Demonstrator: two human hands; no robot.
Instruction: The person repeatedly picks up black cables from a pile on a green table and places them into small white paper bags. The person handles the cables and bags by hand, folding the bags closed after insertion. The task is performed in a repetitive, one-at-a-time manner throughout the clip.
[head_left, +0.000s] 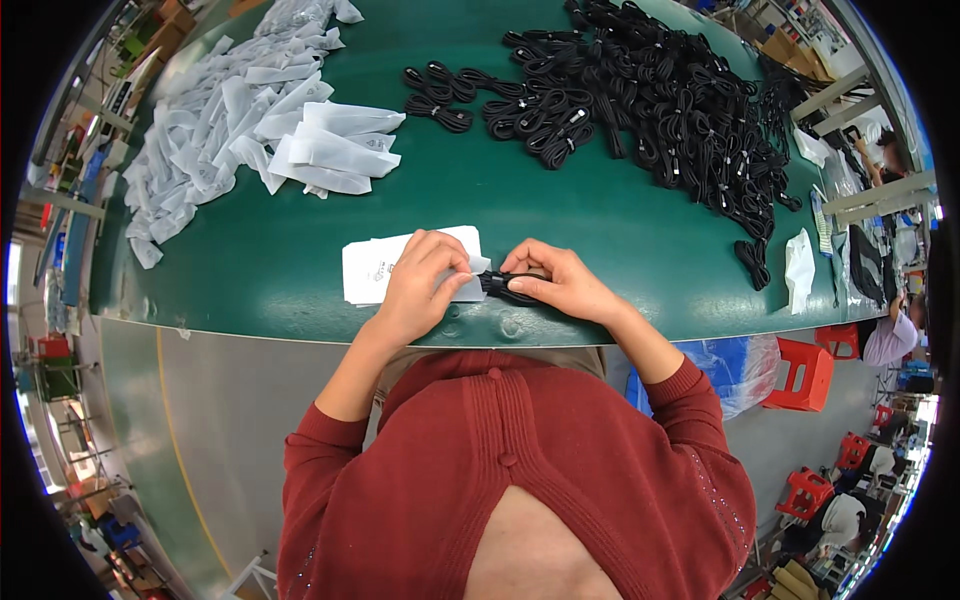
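My left hand (422,283) pinches the open end of a white plastic bag (467,290), which lies on top of a stack of flat white bags (364,270). Fingers and thumb of my right hand (568,281) are closed round a coiled black cable (510,288). The left end of that bundle meets the bag's mouth, between my two hands. How far the cable reaches into the bag is hidden by my left fingers. Both hands rest low over the green table (500,215), close to its front edge.
Filled white bags (215,130) lie heaped at the far left. A large pile of coiled black cables (670,110) covers the far right, with one loose coil (752,263) nearer. A crumpled white bag (799,270) sits by the right edge. Red stools (803,375) stand beyond the table.
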